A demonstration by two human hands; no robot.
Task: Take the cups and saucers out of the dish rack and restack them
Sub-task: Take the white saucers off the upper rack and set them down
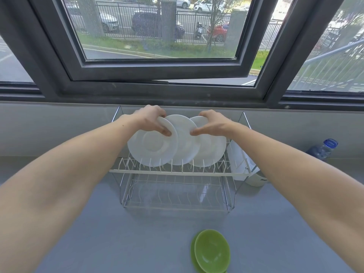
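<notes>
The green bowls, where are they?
The green bowls sit stacked on the grey counter at the bottom of the head view, slightly right of middle, in front of the dish rack.

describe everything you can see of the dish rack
The dish rack is a two-tier wire frame, white-coated tines on metal legs, standing on the grey counter below the window. Its upper tier holds three white saucers on edge, overlapping; the left hand grips the left one, the right hand the right one. The lower tier looks empty. A white holder hangs at its right end.
</notes>
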